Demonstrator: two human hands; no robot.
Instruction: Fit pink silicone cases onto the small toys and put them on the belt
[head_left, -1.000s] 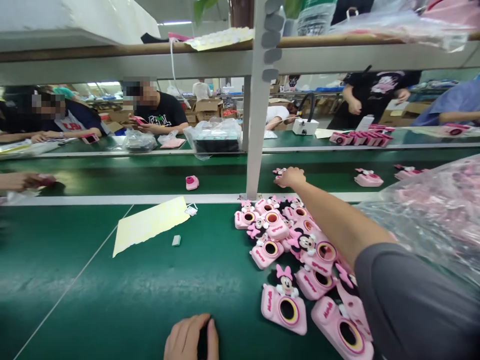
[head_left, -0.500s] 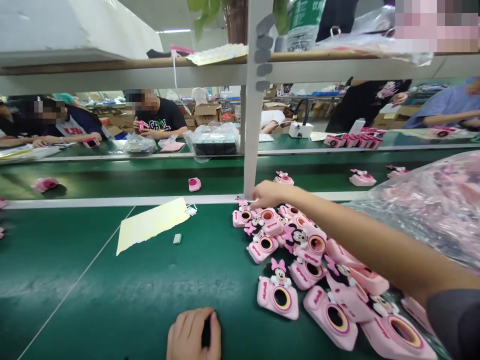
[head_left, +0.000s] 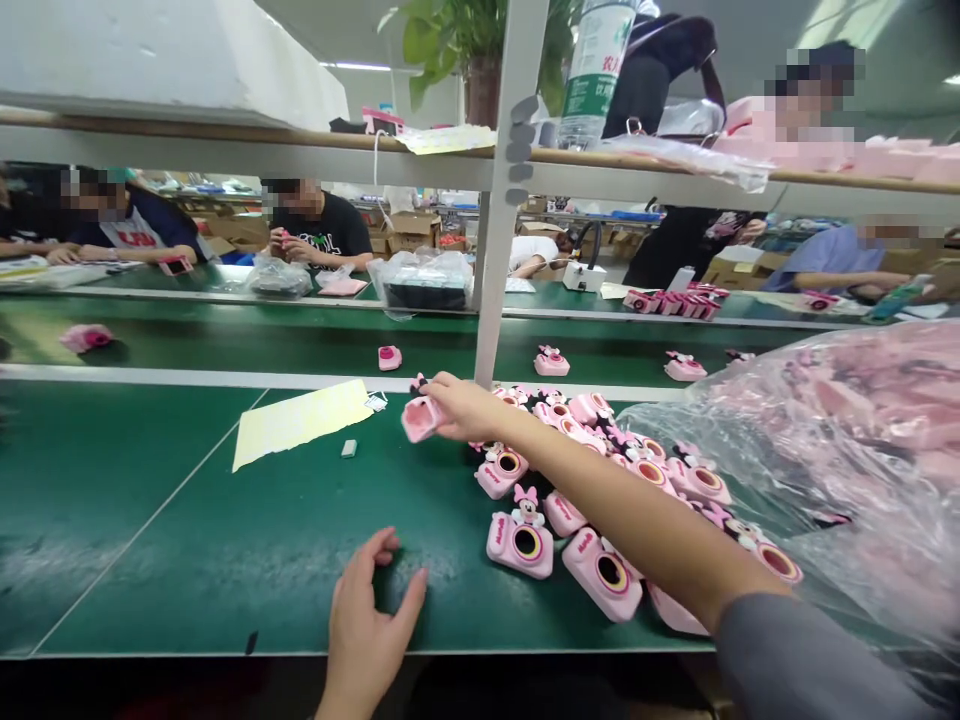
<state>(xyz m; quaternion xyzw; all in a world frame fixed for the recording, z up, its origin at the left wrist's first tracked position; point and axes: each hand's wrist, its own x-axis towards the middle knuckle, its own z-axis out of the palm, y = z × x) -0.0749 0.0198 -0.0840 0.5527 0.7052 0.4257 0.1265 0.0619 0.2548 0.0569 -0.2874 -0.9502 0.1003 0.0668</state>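
Pinched in my right hand is a pink toy camera case, raised over the green work surface with its hollow side partly showing. Below and to the right lies a pile of similar pink cases with round lens holes and bow-wearing mouse figures on top; one case stands at the pile's front left. My left hand is near the front edge, thumb and fingers apart, holding nothing. A yellow sheet and a small pale block lie to the left.
At the right, a large clear plastic bag bulges with pink parts. A white post rises behind the pile to a shelf. Several pink cameras sit along the green strip beyond. People work across from me.
My right hand has come left from the back of the pile, lifting a pink case. My left hand has risen slightly and spread its fingers. The view has shifted.
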